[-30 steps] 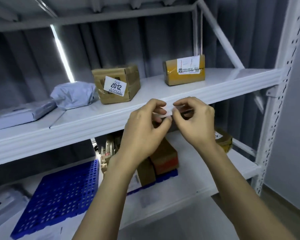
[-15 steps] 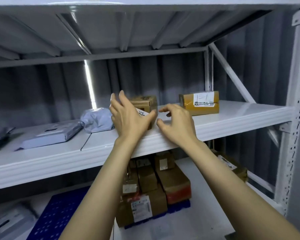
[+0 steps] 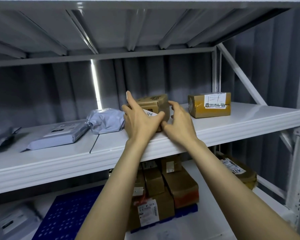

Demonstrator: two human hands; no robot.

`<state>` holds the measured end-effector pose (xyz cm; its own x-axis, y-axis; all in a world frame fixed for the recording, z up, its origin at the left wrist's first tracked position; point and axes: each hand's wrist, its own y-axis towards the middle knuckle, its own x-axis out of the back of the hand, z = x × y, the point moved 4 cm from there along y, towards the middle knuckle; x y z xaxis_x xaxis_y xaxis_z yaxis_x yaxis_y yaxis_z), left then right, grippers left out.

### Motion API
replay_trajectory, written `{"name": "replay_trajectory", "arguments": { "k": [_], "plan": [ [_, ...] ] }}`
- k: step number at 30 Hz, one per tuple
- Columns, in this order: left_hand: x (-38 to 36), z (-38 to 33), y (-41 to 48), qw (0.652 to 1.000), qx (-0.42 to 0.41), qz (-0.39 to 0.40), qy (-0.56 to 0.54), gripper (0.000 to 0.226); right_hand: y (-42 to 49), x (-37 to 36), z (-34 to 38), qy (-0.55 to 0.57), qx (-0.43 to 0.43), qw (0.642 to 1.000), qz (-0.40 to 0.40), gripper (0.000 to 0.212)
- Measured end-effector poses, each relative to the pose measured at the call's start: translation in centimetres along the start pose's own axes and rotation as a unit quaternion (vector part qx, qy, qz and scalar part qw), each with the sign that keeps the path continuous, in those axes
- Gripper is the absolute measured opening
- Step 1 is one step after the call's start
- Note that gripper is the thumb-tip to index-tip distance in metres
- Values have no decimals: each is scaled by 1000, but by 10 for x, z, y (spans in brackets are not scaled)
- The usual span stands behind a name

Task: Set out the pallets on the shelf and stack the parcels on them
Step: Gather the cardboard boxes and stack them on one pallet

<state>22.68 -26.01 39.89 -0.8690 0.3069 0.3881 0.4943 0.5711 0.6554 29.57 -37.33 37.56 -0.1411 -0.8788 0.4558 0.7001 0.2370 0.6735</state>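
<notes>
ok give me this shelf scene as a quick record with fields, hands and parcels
left hand: straight fingers flat against the front left of the brown box
right hand: curled round the box's right end
middle shelf: brown box, yellow-taped box to its right, puffy grey bag and flat grey bag to its left
lower shelf: stacked boxes on a blue pallet; second blue pallet to the left

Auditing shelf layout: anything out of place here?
Yes. The brown box, yellow box and grey mailers lie straight on the middle shelf, no pallet beneath. The blue pallet lower left looks bare.
</notes>
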Motion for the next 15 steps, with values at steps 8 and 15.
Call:
{"name": "replay_trajectory", "arguments": {
  "k": [8,15],
  "plan": [
    [16,2,-6,980,26,-48,-189,90,0,5,-2,66,-45,997,-23,57],
    [44,13,-32,939,6,-68,-338,74,-7,11,-5,277,-109,952,-65,49]
  ]
}}
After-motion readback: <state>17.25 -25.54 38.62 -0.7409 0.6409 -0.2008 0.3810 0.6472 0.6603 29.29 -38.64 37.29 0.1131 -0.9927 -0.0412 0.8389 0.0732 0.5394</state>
